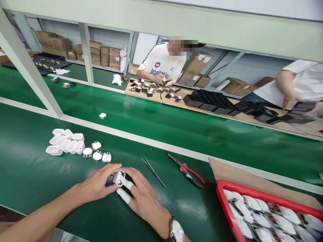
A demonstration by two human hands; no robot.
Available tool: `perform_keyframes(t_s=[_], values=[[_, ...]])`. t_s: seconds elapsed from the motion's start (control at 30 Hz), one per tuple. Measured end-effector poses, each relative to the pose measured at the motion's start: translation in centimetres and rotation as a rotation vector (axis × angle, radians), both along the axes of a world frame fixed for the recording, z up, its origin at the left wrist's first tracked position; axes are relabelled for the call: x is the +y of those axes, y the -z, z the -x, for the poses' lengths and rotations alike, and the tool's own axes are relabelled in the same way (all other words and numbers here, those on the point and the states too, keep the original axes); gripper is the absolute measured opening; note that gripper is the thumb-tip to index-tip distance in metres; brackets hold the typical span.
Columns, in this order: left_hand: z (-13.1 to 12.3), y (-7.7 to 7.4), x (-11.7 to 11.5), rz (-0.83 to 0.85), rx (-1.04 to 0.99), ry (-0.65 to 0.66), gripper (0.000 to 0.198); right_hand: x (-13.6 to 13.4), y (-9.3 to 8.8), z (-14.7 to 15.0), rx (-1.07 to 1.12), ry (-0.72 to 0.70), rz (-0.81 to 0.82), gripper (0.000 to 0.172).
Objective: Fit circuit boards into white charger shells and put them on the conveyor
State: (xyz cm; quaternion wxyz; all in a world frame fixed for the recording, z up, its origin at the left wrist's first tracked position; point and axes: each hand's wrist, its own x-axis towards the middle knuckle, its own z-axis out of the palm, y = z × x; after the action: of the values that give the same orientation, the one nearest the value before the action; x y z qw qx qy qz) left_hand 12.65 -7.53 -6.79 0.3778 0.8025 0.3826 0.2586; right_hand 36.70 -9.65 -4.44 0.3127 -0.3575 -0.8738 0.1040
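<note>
My left hand (pixel 97 183) is closed around a small white plastic case (pixel 116 179), tilted with its open end toward my right hand (pixel 146 196). White finger cots cover the thumb and index finger of my right hand. That index finger presses at the case's opening, and the other fingers curl round its far side. What lies inside the case is mostly hidden. A dark piece shows beside it under my left palm. Just beyond my hands sit several circuit boards (pixel 97 155) with white tops, beside a cluster of empty white cases (pixel 65 144).
Tweezers (pixel 153 172) and red-handled pliers (pixel 187 170) lie to the right. A red tray (pixel 228 210) of white-topped boards stands at the near right. One board (pixel 102 115) rests on the green belt (pixel 141 117). Across it, two people handle parts near black cases (pixel 209 101).
</note>
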Motion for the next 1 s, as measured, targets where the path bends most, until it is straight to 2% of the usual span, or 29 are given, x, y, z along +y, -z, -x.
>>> perform_keyframes(t_s=[0.1, 0.17, 0.27, 0.43, 0.5, 0.57, 0.63, 0.67, 0.77, 0.9, 1.0], values=[[0.2, -0.3, 0.0, -0.027, -0.007, 0.006, 0.059, 0.1, 0.6, 0.3, 0.036, 0.002, 0.021, 0.039], [0.2, -0.5, 0.0, -0.071, -0.014, 0.046, 0.046, 0.1, 1.0, 0.3, 0.072, 0.008, 0.03, 0.039], [0.2, -0.7, 0.2, -0.234, -0.02, 0.119, 0.031, 0.0, 1.2, 0.3, 0.076, 0.042, 0.039, 0.035], [0.5, -0.6, 0.6, -0.416, 0.013, 0.162, 0.029, 0.2, 0.6, -0.2, 0.002, 0.036, -0.006, 0.03], [0.6, -0.7, 0.6, -0.443, 0.024, 0.162, 0.034, 0.8, 0.8, -1.2, -0.001, 0.138, -0.033, 0.034], [0.5, -0.7, 0.5, -0.467, 0.033, 0.155, 0.037, 1.7, 1.5, -2.8, -0.067, 0.342, -0.067, 0.037], [0.3, -0.7, 0.4, -0.494, 0.028, 0.142, 0.036, 2.7, 2.4, -4.5, -0.195, 0.52, -0.107, 0.031], [0.1, -0.7, 0.3, -0.503, 0.017, 0.136, 0.034, 3.0, 2.7, -5.3, -0.251, 0.561, -0.124, 0.027], [-0.3, -0.7, 0.3, -0.488, -0.017, 0.13, 0.029, 3.1, 2.6, -6.2, -0.247, 0.493, -0.111, 0.026], [-0.5, -0.6, 0.3, -0.438, -0.015, 0.118, 0.024, 1.2, -0.2, -4.5, -0.068, 0.229, 0.046, 0.024], [-0.3, -0.1, 0.2, -0.318, -0.038, 0.099, 0.023, -0.3, -1.9, -3.2, -0.144, 0.135, 0.013, 0.02]])
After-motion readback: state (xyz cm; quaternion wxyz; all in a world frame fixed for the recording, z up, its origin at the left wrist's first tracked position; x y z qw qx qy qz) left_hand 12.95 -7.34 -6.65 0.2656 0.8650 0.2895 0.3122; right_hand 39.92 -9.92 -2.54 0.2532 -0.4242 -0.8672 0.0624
